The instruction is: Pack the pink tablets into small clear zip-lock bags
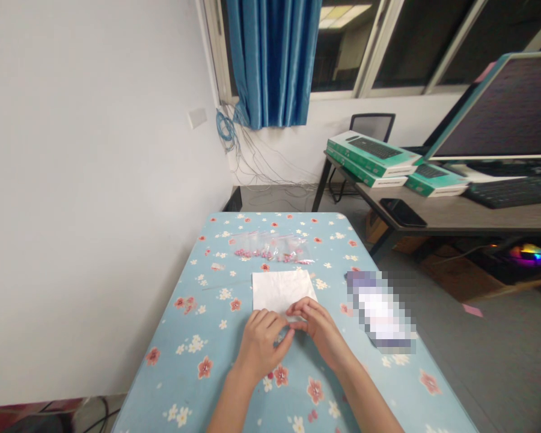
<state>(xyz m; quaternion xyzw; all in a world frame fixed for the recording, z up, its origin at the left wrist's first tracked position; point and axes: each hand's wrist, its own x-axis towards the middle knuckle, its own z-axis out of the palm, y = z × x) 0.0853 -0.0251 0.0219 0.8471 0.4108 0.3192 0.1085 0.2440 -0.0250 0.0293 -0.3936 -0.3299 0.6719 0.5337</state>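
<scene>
My left hand [265, 341] and my right hand [318, 328] meet at the front edge of a white sheet [282, 290], paper or cloth, on the table. The fingers of both are curled, with thumb and fingertips drawn together. Whatever sits between them is too small to make out. Beyond the sheet lies a row of clear plastic bags [270, 245] with small pink beads inside. A thin, straight strand [225, 284] rests left of the sheet. Close to my left wrist is a small red bead-like piece [270, 376]; a pinkish pair of spots [312, 416] shows nearer the front edge.
A blue flowered cloth covers the table [198, 328]. On its right side lies a pixelated, phone-shaped object [381, 310]. A white wall [90, 180] borders the left. Beyond, a desk [460, 213] carries green keyboard boxes [374, 153], a black phone [403, 212] and a monitor [505, 114].
</scene>
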